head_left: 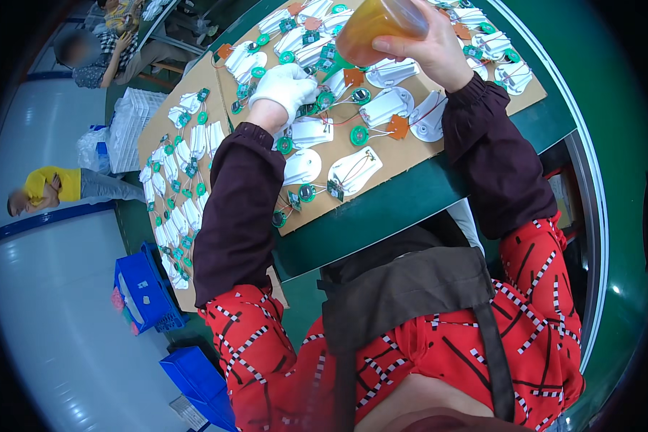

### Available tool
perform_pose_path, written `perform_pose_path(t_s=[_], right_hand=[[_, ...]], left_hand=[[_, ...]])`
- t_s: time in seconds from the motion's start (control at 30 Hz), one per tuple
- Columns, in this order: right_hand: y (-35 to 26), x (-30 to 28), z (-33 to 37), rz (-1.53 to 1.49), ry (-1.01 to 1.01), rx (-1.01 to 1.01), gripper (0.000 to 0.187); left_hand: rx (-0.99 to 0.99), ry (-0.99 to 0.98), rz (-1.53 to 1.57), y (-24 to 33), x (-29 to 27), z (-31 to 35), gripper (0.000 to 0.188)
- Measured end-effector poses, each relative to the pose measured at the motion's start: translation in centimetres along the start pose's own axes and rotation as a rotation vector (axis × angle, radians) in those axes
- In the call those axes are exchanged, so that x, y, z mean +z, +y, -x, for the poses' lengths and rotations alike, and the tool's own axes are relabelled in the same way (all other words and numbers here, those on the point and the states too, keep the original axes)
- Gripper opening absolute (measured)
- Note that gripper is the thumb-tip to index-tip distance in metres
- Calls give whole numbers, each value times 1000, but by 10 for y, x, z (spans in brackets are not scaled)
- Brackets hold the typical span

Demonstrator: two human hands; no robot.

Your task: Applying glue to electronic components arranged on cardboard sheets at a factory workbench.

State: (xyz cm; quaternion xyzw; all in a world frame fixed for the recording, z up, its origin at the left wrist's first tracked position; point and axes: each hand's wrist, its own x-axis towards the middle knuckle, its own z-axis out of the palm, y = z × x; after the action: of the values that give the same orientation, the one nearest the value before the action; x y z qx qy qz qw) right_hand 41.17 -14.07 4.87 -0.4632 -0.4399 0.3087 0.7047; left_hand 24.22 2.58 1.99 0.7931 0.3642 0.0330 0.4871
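Observation:
My right hand (439,50), bare, is closed around an amber bottle (374,32). The bottle is tipped over, and its green tip (331,70) points down toward the small parts beside my left hand. My left hand (284,90) wears a white glove. Its fingers are drawn together at a green round part (325,99) with wires; what they pinch is mostly hidden. Around both hands lie white plastic shells (311,132), each wired to small green circuit boards, round green-rimmed pieces (359,135) and orange-brown squares (397,127).
Brown cardboard (403,160) covers much of the green table (367,234). More wired white shells (183,216) fill the board at left. Blue bins (140,288) stand on the floor beyond. A person in yellow (65,185) and others are farther off.

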Motion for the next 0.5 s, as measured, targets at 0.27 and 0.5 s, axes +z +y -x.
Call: perform_pose_path(t_s=[0.27,0.5], right_hand=[[6,-1,2,196,115,-67,59],[5,-16,4,456,-82,-100,63]], left_hand=[[2,2,-107,7,1,2,13],[-38,-9,90,-8,-2,-3,15]])
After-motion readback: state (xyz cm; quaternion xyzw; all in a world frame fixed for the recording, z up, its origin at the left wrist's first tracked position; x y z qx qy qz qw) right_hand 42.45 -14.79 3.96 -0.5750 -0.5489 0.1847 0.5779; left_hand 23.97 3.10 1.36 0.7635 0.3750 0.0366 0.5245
